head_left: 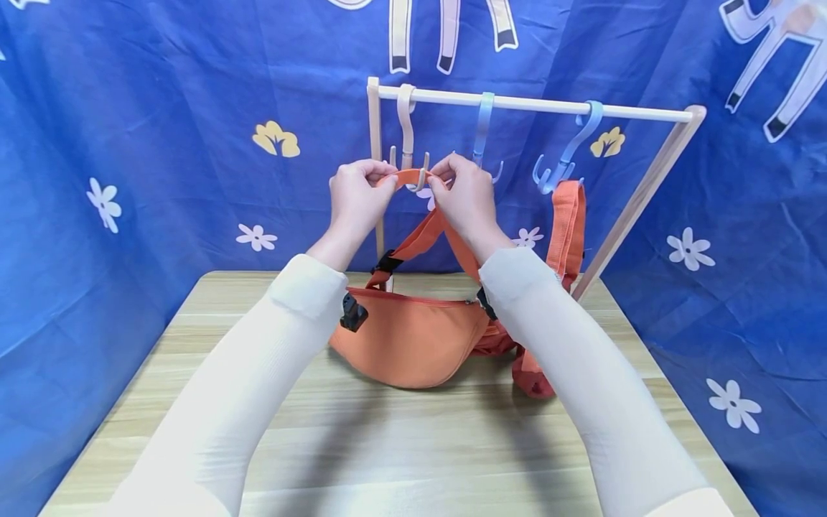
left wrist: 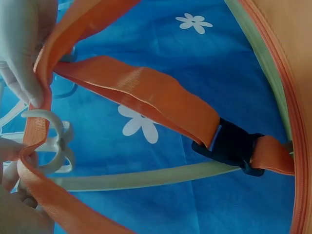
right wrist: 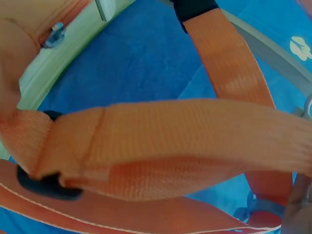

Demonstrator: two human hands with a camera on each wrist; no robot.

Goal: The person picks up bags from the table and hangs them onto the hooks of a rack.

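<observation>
In the head view my left hand [head_left: 360, 195] and right hand [head_left: 468, 199] pinch an orange strap [head_left: 408, 177], one on each side of a whitish hook [head_left: 406, 126]. The strap lies across the hook's curved prongs, as the left wrist view also shows on the hook [left wrist: 59, 141]. Below hangs the orange waist bag [head_left: 407, 337], its lower edge near the tabletop. A black buckle [left wrist: 234, 146] joins the strap to the bag's side. Strap webbing [right wrist: 195, 141] fills much of the right wrist view.
A rack with a pale rail [head_left: 536, 105] also carries a middle blue hook [head_left: 483, 129] and a right blue hook [head_left: 568, 154]. Another orange strap [head_left: 566, 230] hangs from the right one. The wooden table [head_left: 388, 459] lies below, with a blue patterned cloth [head_left: 161, 86] around it.
</observation>
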